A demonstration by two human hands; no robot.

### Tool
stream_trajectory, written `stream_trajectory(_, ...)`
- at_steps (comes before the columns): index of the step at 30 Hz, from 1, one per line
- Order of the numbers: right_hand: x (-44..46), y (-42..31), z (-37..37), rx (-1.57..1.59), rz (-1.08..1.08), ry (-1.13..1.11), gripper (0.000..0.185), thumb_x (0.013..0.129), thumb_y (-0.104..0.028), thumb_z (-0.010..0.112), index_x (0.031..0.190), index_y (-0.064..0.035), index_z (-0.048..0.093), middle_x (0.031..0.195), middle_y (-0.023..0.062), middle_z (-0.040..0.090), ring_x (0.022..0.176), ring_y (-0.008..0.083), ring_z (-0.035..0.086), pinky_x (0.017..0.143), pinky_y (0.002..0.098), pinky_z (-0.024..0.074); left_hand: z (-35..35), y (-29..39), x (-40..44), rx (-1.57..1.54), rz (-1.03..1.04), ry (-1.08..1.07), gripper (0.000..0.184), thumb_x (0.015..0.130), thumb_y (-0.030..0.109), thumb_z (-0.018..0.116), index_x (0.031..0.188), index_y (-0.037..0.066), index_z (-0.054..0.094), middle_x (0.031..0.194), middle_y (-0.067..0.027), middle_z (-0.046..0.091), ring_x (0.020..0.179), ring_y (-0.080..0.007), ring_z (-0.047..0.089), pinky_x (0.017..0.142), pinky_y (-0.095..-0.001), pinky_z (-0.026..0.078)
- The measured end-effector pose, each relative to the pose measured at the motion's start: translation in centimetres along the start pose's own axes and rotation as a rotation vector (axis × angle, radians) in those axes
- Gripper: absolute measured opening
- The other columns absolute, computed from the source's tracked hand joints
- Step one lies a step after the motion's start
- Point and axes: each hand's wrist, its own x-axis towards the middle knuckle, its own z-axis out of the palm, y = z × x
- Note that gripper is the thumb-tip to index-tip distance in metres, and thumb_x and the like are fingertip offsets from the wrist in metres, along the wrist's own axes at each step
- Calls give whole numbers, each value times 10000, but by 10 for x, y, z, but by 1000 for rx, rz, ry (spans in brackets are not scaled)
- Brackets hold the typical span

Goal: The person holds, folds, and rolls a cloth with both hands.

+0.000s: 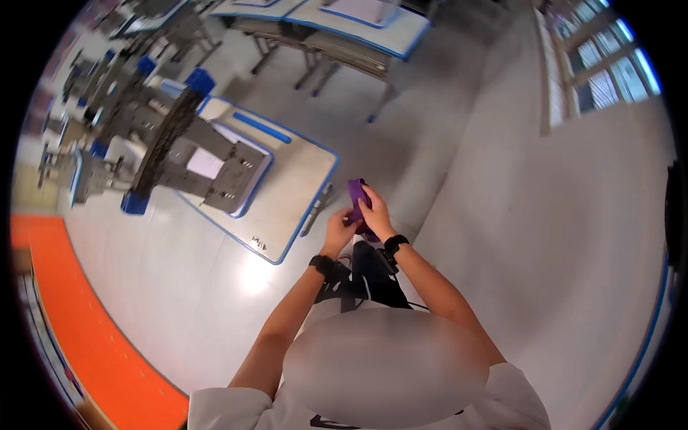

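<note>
A dark purple thing (355, 189), perhaps folded cloth or a strap, is held in front of my body above the floor. My right hand (375, 213) is closed around its right side, fingers over its upper part. From the left, my left hand (340, 231) pinches its lower edge. Part of the purple thing hangs below the fingers, near my legs and shoes. Its exact kind is too small and blurred to tell. A black band circles each wrist.
A pale desk (301, 179) with blue edging stands close on my left, with an upturned grey chair (233, 175) on it. More desks (358, 36) stand farther ahead. A wall with a window (609, 68) runs along the right. An orange surface (86, 315) lies at the lower left.
</note>
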Motion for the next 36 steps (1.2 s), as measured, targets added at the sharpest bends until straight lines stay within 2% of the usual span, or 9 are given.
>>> stream_trajectory(9,97,-36,57,10,-347,-35,378,902,-84,587,1269,-3,547,1300,212,553,1201,401,520,1035,414,402,-45,-4,60,-167,-4,389,349,796,28,727,1123,-37,626,975,-150,693,807,-200,695,728,-308,547)
stream_trajectory(15,145,-10,99,-398,-397,-470,553,927,-274,565,1425,-85,418,1542,180,295,1401,469,238,1137,563,202,-47,-44,96,-111,-130,704,324,768,-11,683,1086,-45,635,960,-194,697,840,-274,702,753,-342,547)
stream_trajectory(20,114,-8,141,-432,-517,-692,671,930,-359,555,1494,-97,302,1591,183,155,1431,502,101,1139,590,164,-64,-69,49,-46,-138,876,338,768,-35,662,1105,-26,637,961,-194,702,844,-257,708,747,-335,556)
stream_trajectory(23,84,-19,175,-378,-565,-861,761,912,-381,576,1527,-106,222,1603,183,93,1447,492,40,1140,600,150,-82,-85,1,-326,-268,925,334,797,-55,644,1130,-49,620,993,-151,697,853,-228,705,742,-318,577)
stream_trajectory(28,27,-38,233,-312,-665,-1145,777,881,-359,612,1523,-112,250,1610,163,82,1455,476,12,1160,565,118,-107,-93,-74,-213,-366,1131,351,793,-61,648,1140,-66,593,946,-173,686,767,-229,700,680,-324,579)
stream_trajectory(29,18,-45,240,-276,-677,-1183,762,866,-337,625,1512,-125,283,1613,141,95,1462,454,18,1171,541,112,-107,-99,-89,-343,-411,1062,443,801,-43,659,1220,-75,520,1125,-221,619,900,-259,684,722,-326,570)
stream_trajectory(31,5,-66,246,-353,-733,-1303,744,844,-308,644,1493,-140,323,1611,119,117,1474,412,33,1177,542,102,-111,-92,-107,-59,-463,1046,570,792,-26,665,1300,-93,415,1296,-270,481,1149,-360,572,893,-394,514)
stream_trajectory(32,4,-75,244,-395,-751,-1296,719,827,-266,658,1469,-140,361,1603,105,151,1482,375,54,1184,527,122,-110,-87,-111,206,-443,966,701,776,8,670,1370,-106,316,1433,-310,320,1318,-460,369,1057,-471,371)
stream_trajectory(36,16,-71,242,-391,-783,-1260,674,842,-190,633,1455,-87,371,1567,126,246,1472,377,107,1192,434,176,-106,-72,-81,382,-269,899,847,756,22,628,1445,-147,165,1512,-386,129,1395,-526,197,1150,-505,219)
